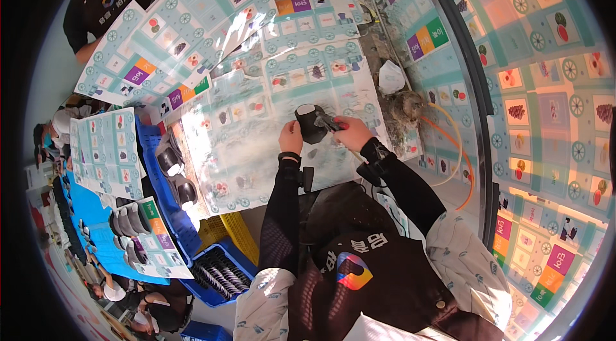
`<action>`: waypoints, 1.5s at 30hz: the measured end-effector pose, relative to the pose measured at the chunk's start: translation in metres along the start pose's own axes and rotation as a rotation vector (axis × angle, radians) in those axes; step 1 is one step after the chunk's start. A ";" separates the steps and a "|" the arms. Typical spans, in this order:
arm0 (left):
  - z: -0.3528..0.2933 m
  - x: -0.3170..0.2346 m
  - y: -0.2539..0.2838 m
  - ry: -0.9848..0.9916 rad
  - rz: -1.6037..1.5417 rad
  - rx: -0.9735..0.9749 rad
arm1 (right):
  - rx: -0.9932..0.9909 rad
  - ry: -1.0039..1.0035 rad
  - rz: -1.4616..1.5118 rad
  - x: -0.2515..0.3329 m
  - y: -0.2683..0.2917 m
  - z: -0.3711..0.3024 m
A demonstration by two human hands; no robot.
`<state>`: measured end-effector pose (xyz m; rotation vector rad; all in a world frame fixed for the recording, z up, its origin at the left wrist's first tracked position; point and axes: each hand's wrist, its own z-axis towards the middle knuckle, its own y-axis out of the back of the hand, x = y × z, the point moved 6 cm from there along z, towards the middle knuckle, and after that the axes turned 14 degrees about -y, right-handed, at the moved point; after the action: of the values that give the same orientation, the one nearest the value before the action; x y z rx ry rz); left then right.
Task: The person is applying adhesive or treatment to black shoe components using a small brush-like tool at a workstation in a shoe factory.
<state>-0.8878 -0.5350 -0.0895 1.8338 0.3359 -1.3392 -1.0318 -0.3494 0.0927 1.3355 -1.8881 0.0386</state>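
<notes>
My left hand (290,137) grips the left side of a dark, rounded piece (311,128) with a white patch at its far end, raised a little above the board-covered table (282,167). Closed around a small grey hand tool (330,122) with a bit of red on it, my right hand (355,135) brings its front end against or close over the right side of the dark piece. Its exact kind is too small to tell. A thin pale line runs down from near my right hand.
Left of the table, a blue crate (154,155) holds more dark pieces (185,191) with white parts. Below are a yellow crate (234,238) and a blue bin (221,273) of dark curved pieces. An orange hose (471,180) curls at right. Another person (106,4) stands far left.
</notes>
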 end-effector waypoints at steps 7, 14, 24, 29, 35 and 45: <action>0.000 0.012 -0.009 0.030 -0.108 0.020 | -0.119 0.095 -0.279 0.018 0.001 0.010; 0.003 0.019 -0.016 0.022 -0.140 0.062 | -0.144 0.083 -0.349 0.020 0.008 0.018; 0.003 0.009 -0.013 -0.026 -0.113 0.057 | -0.200 0.177 -0.315 0.015 0.014 0.012; 0.003 0.006 -0.015 0.010 -0.135 0.062 | -0.140 0.019 -0.493 -0.006 0.018 0.006; 0.006 0.013 -0.012 -0.039 -0.099 0.044 | -0.102 0.116 -0.298 0.002 0.011 0.001; 0.004 0.014 -0.011 0.030 -0.156 0.041 | -0.021 0.090 -0.247 0.005 0.016 -0.004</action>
<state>-0.8918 -0.5342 -0.1070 1.8948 0.4795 -1.4346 -1.0431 -0.3448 0.1051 1.5174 -1.6339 -0.0463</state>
